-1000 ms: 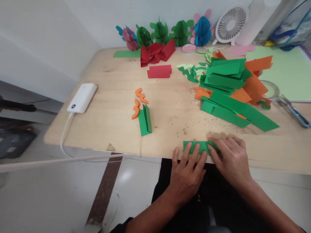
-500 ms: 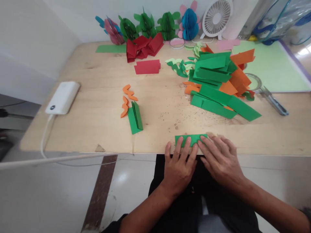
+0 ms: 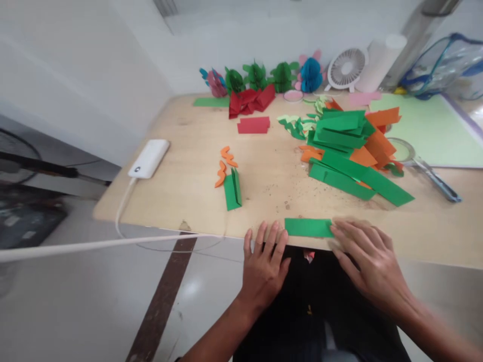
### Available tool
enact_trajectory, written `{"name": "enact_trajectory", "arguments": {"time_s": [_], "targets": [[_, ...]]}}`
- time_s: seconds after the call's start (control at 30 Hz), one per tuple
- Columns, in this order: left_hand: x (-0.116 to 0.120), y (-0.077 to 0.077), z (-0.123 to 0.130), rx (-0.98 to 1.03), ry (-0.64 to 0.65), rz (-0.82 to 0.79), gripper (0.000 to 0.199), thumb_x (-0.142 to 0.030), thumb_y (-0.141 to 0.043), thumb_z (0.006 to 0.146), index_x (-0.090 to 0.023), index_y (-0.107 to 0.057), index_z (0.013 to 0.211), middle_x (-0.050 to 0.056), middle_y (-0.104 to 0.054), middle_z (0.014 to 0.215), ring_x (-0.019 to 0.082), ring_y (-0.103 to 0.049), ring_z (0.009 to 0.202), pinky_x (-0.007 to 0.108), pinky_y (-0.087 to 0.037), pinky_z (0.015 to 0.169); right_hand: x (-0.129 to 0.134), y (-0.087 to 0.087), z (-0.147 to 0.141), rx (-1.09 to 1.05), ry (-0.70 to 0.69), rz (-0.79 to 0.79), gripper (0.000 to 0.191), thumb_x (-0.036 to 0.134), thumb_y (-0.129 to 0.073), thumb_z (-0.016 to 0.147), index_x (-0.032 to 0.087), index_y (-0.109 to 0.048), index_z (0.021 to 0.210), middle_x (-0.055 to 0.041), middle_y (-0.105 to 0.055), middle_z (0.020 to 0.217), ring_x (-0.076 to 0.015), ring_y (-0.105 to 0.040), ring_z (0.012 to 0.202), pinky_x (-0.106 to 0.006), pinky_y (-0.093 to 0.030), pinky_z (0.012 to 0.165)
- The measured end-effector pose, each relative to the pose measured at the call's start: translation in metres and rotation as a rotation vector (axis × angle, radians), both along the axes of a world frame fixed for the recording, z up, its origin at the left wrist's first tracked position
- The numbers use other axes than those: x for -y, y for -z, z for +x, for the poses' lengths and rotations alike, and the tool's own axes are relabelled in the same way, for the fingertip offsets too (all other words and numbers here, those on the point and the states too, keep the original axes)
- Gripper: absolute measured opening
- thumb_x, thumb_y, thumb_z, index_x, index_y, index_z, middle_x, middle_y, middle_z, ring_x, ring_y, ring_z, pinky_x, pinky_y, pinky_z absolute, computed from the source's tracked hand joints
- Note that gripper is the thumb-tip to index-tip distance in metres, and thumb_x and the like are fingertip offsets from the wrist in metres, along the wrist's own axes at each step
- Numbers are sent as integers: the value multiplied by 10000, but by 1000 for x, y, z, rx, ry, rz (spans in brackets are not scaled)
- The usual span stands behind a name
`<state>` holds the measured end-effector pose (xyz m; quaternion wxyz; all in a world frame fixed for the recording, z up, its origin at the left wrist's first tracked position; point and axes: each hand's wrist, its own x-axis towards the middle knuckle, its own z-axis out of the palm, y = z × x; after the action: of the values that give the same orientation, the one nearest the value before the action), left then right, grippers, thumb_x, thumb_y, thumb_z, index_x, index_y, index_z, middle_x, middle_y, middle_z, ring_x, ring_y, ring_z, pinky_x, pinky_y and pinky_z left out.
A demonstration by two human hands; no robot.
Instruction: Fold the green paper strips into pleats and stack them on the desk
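A folded green paper strip (image 3: 308, 228) lies flat at the table's front edge, between my two hands. My left hand (image 3: 264, 266) rests at the edge with fingers spread, its index fingertip by the strip's left end. My right hand (image 3: 372, 256) lies flat with fingers stretched out, fingertips touching the strip's right end. To the left stands a folded green paper piece (image 3: 232, 191), with wavy orange cut-outs (image 3: 221, 174) beside it. A pile of green folded papers (image 3: 339, 128) mixed with orange folded papers (image 3: 381, 146) lies to the right.
A white power bank (image 3: 149, 159) with a cable sits at the left. Red folded papers (image 3: 253, 125) lie farther back. Paper honeycomb figures (image 3: 282, 77) and a white fan (image 3: 347, 69) line the wall. A cutter knife (image 3: 437, 181) lies at the right beside a tape roll (image 3: 402, 150).
My hands have moved apart, the left one off the green strip and the right one to its right end. The view has shifted left and up.
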<state>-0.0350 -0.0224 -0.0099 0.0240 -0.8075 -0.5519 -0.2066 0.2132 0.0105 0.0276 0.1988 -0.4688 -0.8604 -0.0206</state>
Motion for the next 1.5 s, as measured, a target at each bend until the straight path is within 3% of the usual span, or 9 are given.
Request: {"name": "enact_trajectory", "arguments": {"time_s": [0.2,0.43,0.63,0.7,0.8,0.93,1.07,1.2,1.5], "targets": [[-2,-16,-9,135,-9,-2,534,-259,-505,913,-151,-384,1421,155,-513,1408,296,-385,1373,543,-293,1119,-43,-3,-17,2,-9,-81,304,423,-537,897,201,-594,1097,-91,-646,1095,-267,-570,1001,-413,-444,811],[-45,-33,-46,425,-389,186,260,-236,-514,918,-181,-549,1170,104,-645,1073,220,-610,1027,390,-510,881,-51,0,-24,-113,10,-88,189,372,-491,929,231,-579,839,-58,-653,1000,-229,-572,900,-388,-431,766],[-78,-32,-62,233,-492,111,202,-318,-578,874,-187,-594,1027,66,-674,870,246,-625,879,379,-477,762,-108,-35,-11,-179,200,192,303,451,-501,919,213,-598,757,-94,-690,952,-270,-594,905,-441,-419,788],[-82,-32,-64,154,-508,72,118,-296,-582,864,-196,-613,920,51,-672,784,248,-619,818,371,-455,726,-120,-43,-10,-161,294,284,286,449,-509,915,198,-635,864,-125,-684,1036,-320,-581,1019,-498,-409,860],[-79,-33,-62,141,-499,99,90,-229,-547,875,-206,-603,809,33,-665,723,228,-608,742,359,-435,709,-111,-44,-21,-215,256,298,264,429,-520,907,203,-636,978,-112,-679,1065,-312,-597,1042,-494,-439,885],[-62,-33,-42,290,-351,204,78,-170,-520,899,-198,-576,852,37,-699,855,190,-630,800,336,-443,777,-75,-33,-58,-390,-10,-148,215,358,-517,912,233,-606,1062,-50,-700,960,-170,-659,784,-294,-520,657],[-45,-29,-19,404,-234,156,80,-124,-529,886,-196,-554,862,50,-702,951,189,-629,892,337,-451,828,-60,-21,-91,-498,-33,-453,277,331,-463,935,233,-551,1179,-33,-715,885,-150,-666,710,-274,-531,641],[-41,-26,-11,424,-213,95,78,-125,-538,878,-195,-569,890,58,-697,955,208,-605,917,360,-456,830,-64,-11,-91,-419,22,-347,371,300,-455,933,215,-488,1292,-34,-699,849,-163,-659,717,-284,-516,636],[-41,-29,-13,434,-211,71,139,-231,-552,906,-181,-588,1030,60,-684,923,208,-598,895,366,-461,817,-65,-3,-76,-277,19,-104,258,220,-484,929,189,-576,1168,-64,-674,920,-195,-645,845,-320,-528,717]]}}
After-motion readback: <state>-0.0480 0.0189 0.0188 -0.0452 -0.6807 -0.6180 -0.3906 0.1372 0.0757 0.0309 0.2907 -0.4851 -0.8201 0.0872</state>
